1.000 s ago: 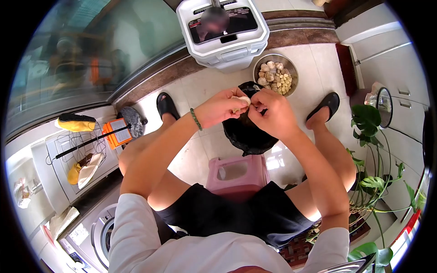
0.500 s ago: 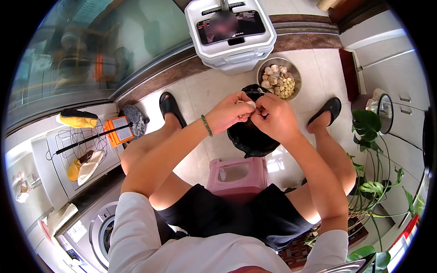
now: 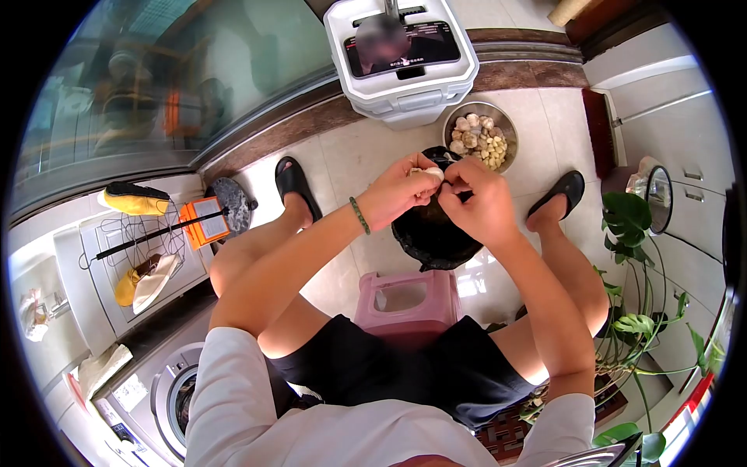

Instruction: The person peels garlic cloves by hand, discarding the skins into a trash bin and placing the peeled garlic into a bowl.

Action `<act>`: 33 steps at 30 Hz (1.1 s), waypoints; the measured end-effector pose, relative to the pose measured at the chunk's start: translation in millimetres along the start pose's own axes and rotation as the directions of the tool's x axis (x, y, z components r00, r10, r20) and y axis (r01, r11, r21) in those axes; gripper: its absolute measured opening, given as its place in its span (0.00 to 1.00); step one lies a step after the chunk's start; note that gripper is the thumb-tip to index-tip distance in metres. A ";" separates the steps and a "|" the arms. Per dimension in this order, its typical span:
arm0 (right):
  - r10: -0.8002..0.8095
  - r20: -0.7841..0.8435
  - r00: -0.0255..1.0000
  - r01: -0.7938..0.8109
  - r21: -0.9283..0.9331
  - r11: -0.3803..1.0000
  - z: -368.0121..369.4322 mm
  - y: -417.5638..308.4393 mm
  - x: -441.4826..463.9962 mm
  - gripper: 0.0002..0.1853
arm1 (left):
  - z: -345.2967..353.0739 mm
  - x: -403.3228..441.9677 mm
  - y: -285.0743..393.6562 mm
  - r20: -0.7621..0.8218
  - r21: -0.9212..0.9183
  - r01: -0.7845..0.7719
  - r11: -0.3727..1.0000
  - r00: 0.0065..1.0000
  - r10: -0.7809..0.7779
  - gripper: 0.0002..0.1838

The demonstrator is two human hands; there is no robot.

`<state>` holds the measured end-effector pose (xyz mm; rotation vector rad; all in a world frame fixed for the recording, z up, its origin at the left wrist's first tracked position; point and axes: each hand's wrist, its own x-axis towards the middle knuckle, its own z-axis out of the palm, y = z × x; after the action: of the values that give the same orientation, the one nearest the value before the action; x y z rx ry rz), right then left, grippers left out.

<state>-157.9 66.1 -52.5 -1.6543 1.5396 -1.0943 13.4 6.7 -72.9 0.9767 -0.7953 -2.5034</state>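
Garlic point(image 3: 429, 172), a pale piece, is held between the thumb and curled fingers of the left hand point(image 3: 399, 196), its upper end left showing above the thumb. Close against it, the right hand point(image 3: 482, 199) is held with the fingers bent and the thumb and forefinger brought near one another; whether anything is pinched there cannot be told, as the fingertips are partly hidden. Both hands are held over a black-lined bin point(image 3: 436, 245), by which dark contents are only dimly shown. A green beaded bracelet point(image 3: 359, 215) is worn at the left wrist.

Just beyond the bin, a round metal bowl point(image 3: 509, 123) is set on the tiled floor point(image 3: 342, 159). In it, whole bulbs point(image 3: 464, 132) are gathered toward the left and pale cloves point(image 3: 493, 148) are heaped toward the right. Near the bowl, a white and grey box point(image 3: 418, 103) is placed, and on its top a lit phone point(image 3: 430, 50) is laid. On the near side of the bin, a pink stool point(image 3: 443, 297) is placed between the person's legs. Black slippers point(image 3: 294, 185) are worn on the feet, which are set well apart to either side.
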 end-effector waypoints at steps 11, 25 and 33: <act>0.102 0.040 0.994 -0.109 0.315 0.943 3.3 14.1 -1.6 0.04 | -10.5 1.0 6.8 0.064 -0.045 -0.001 0.999 0.998 0.004 0.07; 0.120 0.051 0.991 -0.130 0.288 0.949 -2.3 10.1 -1.3 0.05 | -11.5 -1.9 14.6 0.267 -0.078 0.160 0.984 0.954 -0.134 0.07; 0.065 0.057 0.996 -0.074 0.178 0.981 -9.6 4.1 -0.9 0.06 | -10.8 -1.0 17.9 0.283 -0.061 0.188 0.980 0.945 -0.164 0.07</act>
<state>-168.2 67.3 -51.7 -1.4850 1.4114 -1.1107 23.5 -11.0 -68.1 0.7046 -0.6943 -2.8474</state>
